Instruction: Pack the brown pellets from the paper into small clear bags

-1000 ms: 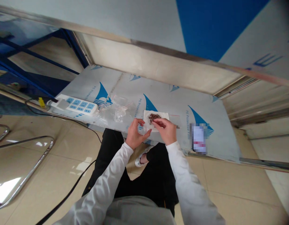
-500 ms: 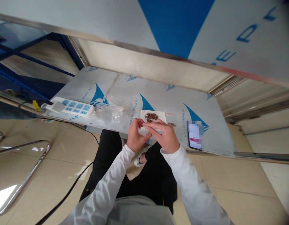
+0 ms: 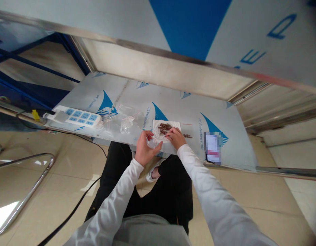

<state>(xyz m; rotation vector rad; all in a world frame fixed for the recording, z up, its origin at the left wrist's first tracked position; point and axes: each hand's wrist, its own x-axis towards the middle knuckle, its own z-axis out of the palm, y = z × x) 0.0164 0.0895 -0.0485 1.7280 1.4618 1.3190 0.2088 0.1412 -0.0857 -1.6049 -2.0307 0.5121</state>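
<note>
My left hand (image 3: 145, 149) holds a small clear plastic bag (image 3: 152, 142) between thumb and fingers, just left of a white paper sheet (image 3: 156, 125). Small brown pieces, like seeds or pellets (image 3: 163, 128), lie heaped on that sheet. At the heap's right edge, my right hand (image 3: 176, 137) has its thumb and fingertips pinched together; what they hold, if anything, is too small to make out. Another little group of brown pieces (image 3: 188, 136) lies right of the sheet, by a flat clear bag (image 3: 185, 128).
Several clear plastic bags (image 3: 126, 121) lie left of the sheet, beside a white power strip (image 3: 82, 117). A phone (image 3: 212, 148) rests near the table's front edge at right. An upper shelf (image 3: 109, 20) overhangs the film-covered table (image 3: 224, 116).
My right hand has moved away from the bag in my left hand, down to the brown heap. My left hand stays near its place, with the bag still in it.
</note>
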